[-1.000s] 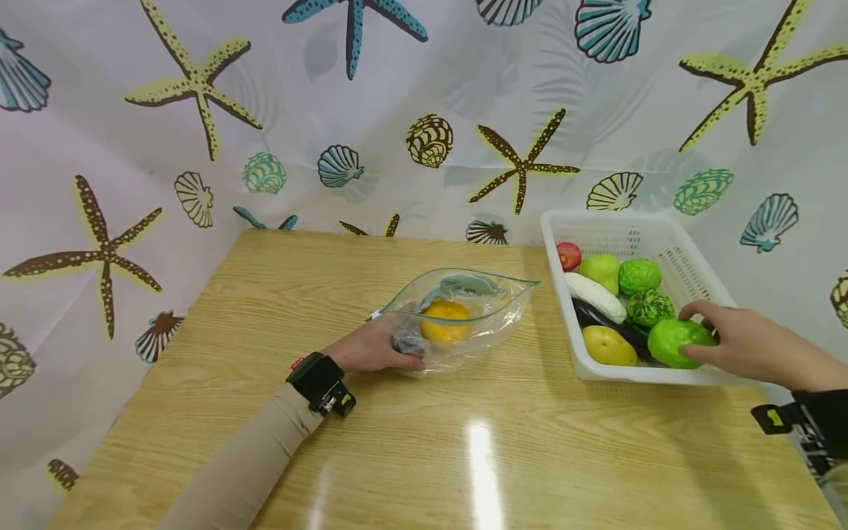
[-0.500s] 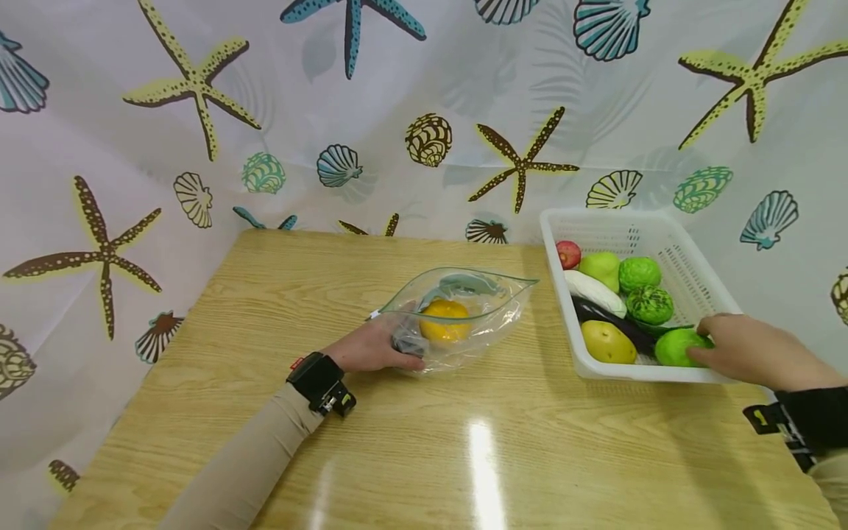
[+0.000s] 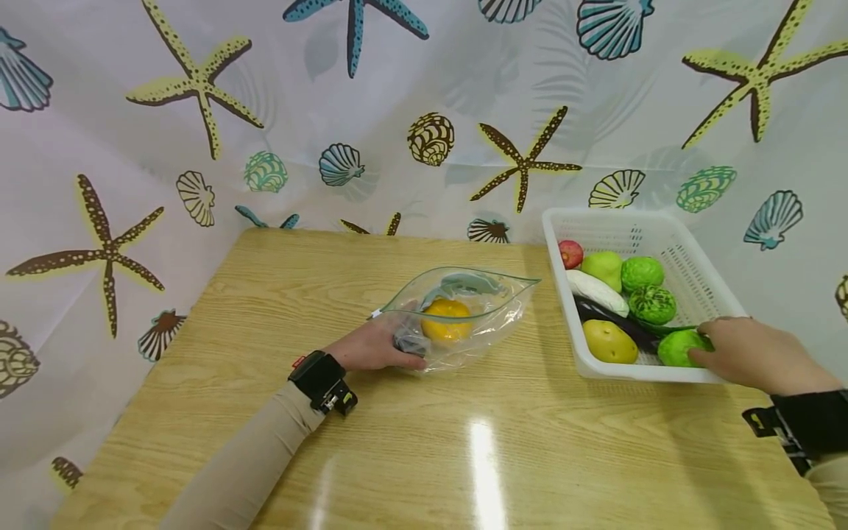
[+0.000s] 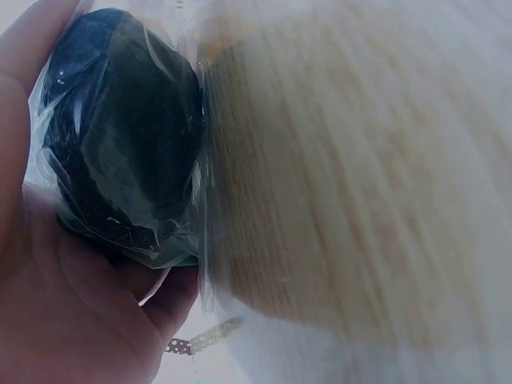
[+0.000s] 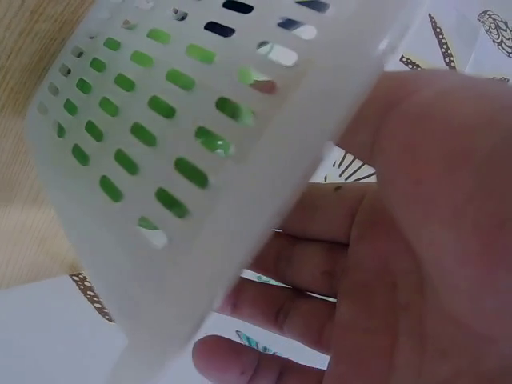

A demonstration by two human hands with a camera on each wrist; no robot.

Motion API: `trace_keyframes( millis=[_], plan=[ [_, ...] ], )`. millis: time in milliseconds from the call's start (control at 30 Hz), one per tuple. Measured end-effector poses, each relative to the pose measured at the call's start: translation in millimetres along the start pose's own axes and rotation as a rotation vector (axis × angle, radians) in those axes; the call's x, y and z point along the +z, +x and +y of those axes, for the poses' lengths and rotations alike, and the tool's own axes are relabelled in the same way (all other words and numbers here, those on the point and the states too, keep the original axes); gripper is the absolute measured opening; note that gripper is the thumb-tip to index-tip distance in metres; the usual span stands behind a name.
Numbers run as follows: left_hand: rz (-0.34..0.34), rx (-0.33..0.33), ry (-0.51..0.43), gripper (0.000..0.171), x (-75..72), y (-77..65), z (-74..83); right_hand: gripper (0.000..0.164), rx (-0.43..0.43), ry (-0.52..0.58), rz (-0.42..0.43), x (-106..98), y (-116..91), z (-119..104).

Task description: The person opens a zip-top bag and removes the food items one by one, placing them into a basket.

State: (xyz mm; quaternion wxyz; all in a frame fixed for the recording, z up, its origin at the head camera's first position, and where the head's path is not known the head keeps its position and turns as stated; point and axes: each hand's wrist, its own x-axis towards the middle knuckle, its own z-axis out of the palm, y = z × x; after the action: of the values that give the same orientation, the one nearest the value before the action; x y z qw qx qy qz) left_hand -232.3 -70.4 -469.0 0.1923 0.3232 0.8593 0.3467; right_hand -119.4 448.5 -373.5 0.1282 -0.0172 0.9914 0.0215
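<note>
My left hand [image 3: 371, 347] grips the near left side of a clear zip bag [image 3: 493, 335], whose green-edged mouth gapes. Through its film I see a round orange-yellow fruit [image 3: 447, 322] and, in the left wrist view, a dark rounded thing [image 4: 140, 132] that my fingers cup through the plastic. My right hand [image 3: 762, 353] reaches over the near right corner of a white slotted basket [image 3: 712, 287]. Its thumb and fingers hold a round light-green vegetable [image 3: 677, 349] low in that corner. The right wrist view shows the basket wall hiding the fingertips.
In the basket lie a red fruit [image 3: 570, 254], a green pear [image 3: 603, 269], two leafy green heads [image 3: 641, 274], a white oblong vegetable [image 3: 596, 292], an eggplant [image 3: 619, 322] and a yellow potato-like piece [image 3: 609, 342]. A patterned curtain [image 3: 397, 96] hangs behind the wooden table [image 3: 424, 449].
My right hand has lowered the light-green vegetable further into the basket's near right corner, then stayed about still. The left hand and the bag keep their place.
</note>
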Motion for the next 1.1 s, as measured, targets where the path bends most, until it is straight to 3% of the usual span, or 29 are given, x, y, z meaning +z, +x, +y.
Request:
trace_keyframes(
  millis=[167, 333, 467, 633, 767, 1100],
  plan=[
    [-0.010, 0.030, -0.007, 0.114, -0.9, 2.0, 0.1, 0.048, -0.033, -0.081, 0.091, -10, -5, -16],
    [-0.001, 0.034, 0.010, 0.114, -1.9, 2.8, 2.1, 0.039, -0.170, -0.169, 0.295, -31, -12, -54],
    [-0.003, 0.027, 0.013, 0.111, -1.1, 2.6, 0.8, 0.037, -0.265, -0.136, 0.407, -47, -12, -89],
    [-0.006, 0.021, -0.001, 0.110, -0.8, 2.7, 0.0, 0.035, -0.378, -0.062, 0.457, -67, -8, -131],
    [0.003, 0.013, 0.004, 0.111, -1.1, 2.4, -0.4, 0.033, -0.515, -0.017, 0.481, -78, 1, -162],
    [0.010, 0.013, 0.017, 0.112, 0.2, 1.9, -6.1, 0.027, -0.797, 0.119, 0.436, -79, 38, -223]
  ],
)
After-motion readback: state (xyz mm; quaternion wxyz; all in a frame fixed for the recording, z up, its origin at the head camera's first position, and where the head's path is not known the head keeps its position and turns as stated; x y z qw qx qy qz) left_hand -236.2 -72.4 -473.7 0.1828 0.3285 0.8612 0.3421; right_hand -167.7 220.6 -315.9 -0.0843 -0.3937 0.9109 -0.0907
